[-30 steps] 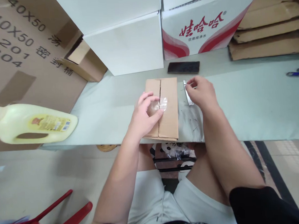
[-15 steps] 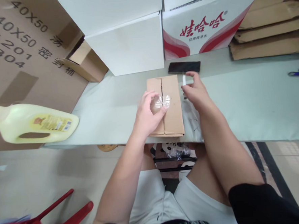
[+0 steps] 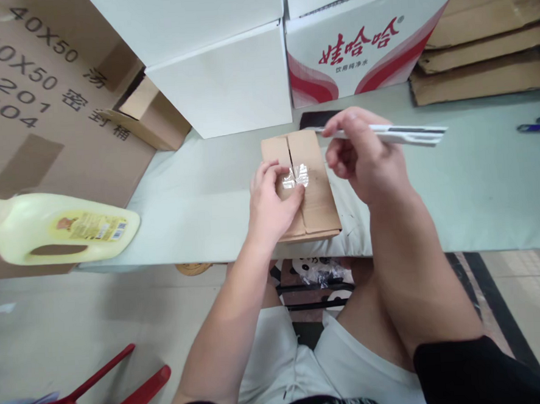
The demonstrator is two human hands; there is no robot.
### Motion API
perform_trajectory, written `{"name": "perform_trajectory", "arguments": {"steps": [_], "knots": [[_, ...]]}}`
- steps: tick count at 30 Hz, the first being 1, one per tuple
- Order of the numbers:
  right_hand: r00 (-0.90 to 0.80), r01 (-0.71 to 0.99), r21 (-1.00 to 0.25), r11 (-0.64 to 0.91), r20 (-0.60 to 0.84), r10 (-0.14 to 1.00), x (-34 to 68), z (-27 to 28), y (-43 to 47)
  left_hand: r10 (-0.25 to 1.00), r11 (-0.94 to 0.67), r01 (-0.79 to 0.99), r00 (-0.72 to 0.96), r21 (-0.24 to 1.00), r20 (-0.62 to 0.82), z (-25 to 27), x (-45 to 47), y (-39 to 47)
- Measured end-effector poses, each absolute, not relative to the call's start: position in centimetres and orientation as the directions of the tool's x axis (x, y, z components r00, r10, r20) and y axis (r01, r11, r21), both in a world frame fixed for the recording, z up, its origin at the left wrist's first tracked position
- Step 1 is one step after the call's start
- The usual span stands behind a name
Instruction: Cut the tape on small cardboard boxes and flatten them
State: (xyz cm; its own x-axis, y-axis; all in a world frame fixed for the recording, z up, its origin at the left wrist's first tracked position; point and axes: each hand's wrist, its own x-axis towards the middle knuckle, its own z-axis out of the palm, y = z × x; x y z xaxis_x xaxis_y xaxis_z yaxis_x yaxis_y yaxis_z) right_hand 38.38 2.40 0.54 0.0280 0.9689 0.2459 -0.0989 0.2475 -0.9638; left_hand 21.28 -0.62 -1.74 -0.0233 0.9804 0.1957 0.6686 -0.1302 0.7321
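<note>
1. Brown cardboard: box, near the front edge of the table, at mid-view. Lies with top flaps folded together along a lengthwise seam; slightly askew to the table's edge.
2. Clear tape, a short, glossy piece across the seam.
3. Left hand, palm down on the left part of the box. Thumb and fingers apart, curved about the tape; steadies from above, with no clamped grip.
4. Right hand, to the right of the box and apart from it. Fingers together, pinched on the cutter.
5. Cutter, white and slim, with a dark slot. Points leftward over the far right corner of the box, rear end well out past the knuckles; contact between tip and box impossible to tell.
6. Phone, black, flat on the table beyond the box; right end hidden by the right hand.
7. Along the back: white boxes, stacked; beside them, a red-lettered box; farther right, folded cardboard in a pile.
8. At left: pale yellow jug with a label, before a large printed carton; small carton close behind.
9. Lower left: red plastic legs, above pale floor tiles.
</note>
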Motion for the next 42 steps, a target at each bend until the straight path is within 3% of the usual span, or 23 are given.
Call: {"name": "perform_trajectory", "arguments": {"steps": [3, 6, 19, 34, 42], "knots": [[-0.088, 0.062, -0.986, 0.157, 0.152, 0.985, 37.3, 1.3, 1.8, 0.975, -0.147, 0.67, -0.025, 0.728, 0.22, -2.1, 21.3, -0.6], [-0.134, 0.171, -0.97, 0.172, 0.15, 0.98, 36.5, 0.9, 2.0, 0.969, -0.176, 0.654, -0.016, 0.736, 0.247, -2.4, 21.2, -0.5], [-0.002, 0.405, -0.896, 0.182, 0.198, 0.98, 36.0, 0.0, 2.2, 0.98, -0.139, 0.683, -0.008, 0.717, 0.198, -1.8, 21.4, -0.5], [-0.031, 0.561, -0.808, 0.181, 0.198, 0.98, 35.7, 0.6, 2.3, 0.985, -0.128, 0.636, -0.006, 0.761, 0.17, -2.1, 21.0, -0.4], [-0.042, 0.554, -0.813, 0.18, 0.189, 0.981, 35.9, 0.8, 2.2, 0.986, -0.13, 0.638, 0.002, 0.759, 0.168, -1.8, 21.0, -0.5]]}}
